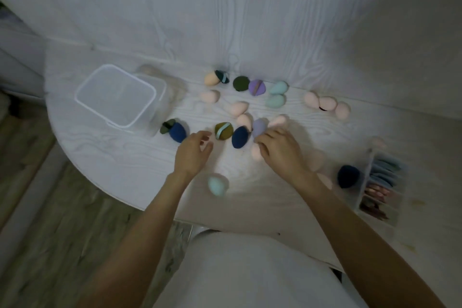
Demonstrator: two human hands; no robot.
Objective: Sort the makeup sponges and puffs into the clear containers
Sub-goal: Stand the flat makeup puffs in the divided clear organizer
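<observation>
Person stands at a white desk (105,157), both bare arms reaching in. Left hand (193,151) hovers over the desk, grip apart, fingers loosely curled, nothing in it. Right hand (280,149) has its grip clamped on sponges: a lilac sponge (258,126) and a pink sponge (278,120) stick out past the fingertips, another pink one (255,152) shows under the thumb side.

Just ahead of the hands: olive puff (223,130) with a pale strap, navy sponge (239,136) touching it. Further left, blue sponge (178,132) with a green puff (167,126) against it. Teal sponge (217,184) lies alone near the desk edge, between the forearms.

Back row near the wall: peach sponge (212,78), dark green puff (241,83), purple puff (257,87), two mint sponges (276,95), three pink sponges (327,104) to the right. More pink ones are scattered mid-desk.

Clear tub (115,94) sits far left, nothing visible inside. Divided clear organizer (382,182) sits far right, blurred, with blue-grey and brownish puffs stacked in its slots; a dark navy sponge (348,175) just beside it.
</observation>
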